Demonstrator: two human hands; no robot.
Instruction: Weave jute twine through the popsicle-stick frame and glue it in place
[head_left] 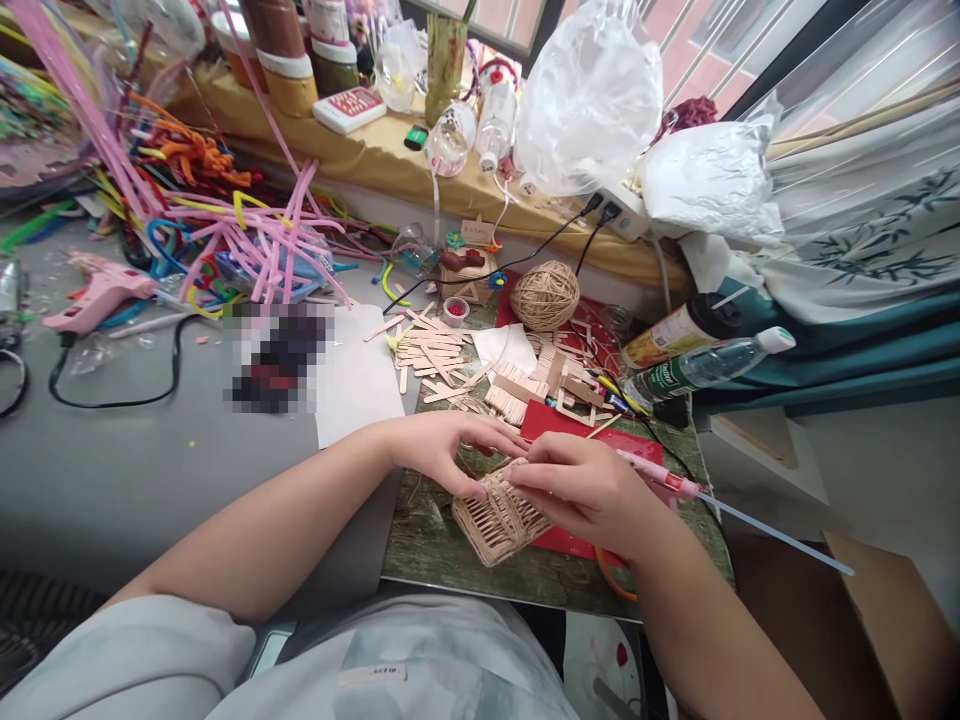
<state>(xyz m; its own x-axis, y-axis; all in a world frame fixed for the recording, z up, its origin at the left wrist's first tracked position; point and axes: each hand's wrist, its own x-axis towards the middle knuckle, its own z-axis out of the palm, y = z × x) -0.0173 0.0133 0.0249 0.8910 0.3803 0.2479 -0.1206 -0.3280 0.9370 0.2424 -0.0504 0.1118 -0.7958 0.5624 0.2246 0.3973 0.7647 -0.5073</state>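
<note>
Woven twine piece (491, 530): in the head view, sitting at the near edge of the green board (420, 550), partly overlapping the red sheet (574, 543), with both hands over its far side.
Left hand (439, 450): coming in from the left; thumb resting on the weave, standing apart from the fingers, which are stretching right.
Right hand (589, 485): covering the far-right part; fingers bending, tips gathering at the far edge. Whether they are pinching a strand, cannot tell.
Twine handling: probably light, rough rather than slippery, stiffer along the rim; open strands likely giving if pressed. Best hold: the thick corded rim.
Piece's direction: one corner pointing near, sides running diagonally. Long axis: looking nearly square, cannot tell while fingers are hiding one end.
Beyond: craft sticks (431, 352) lying far-left, twine ball (545, 296) sitting farther off.
</note>
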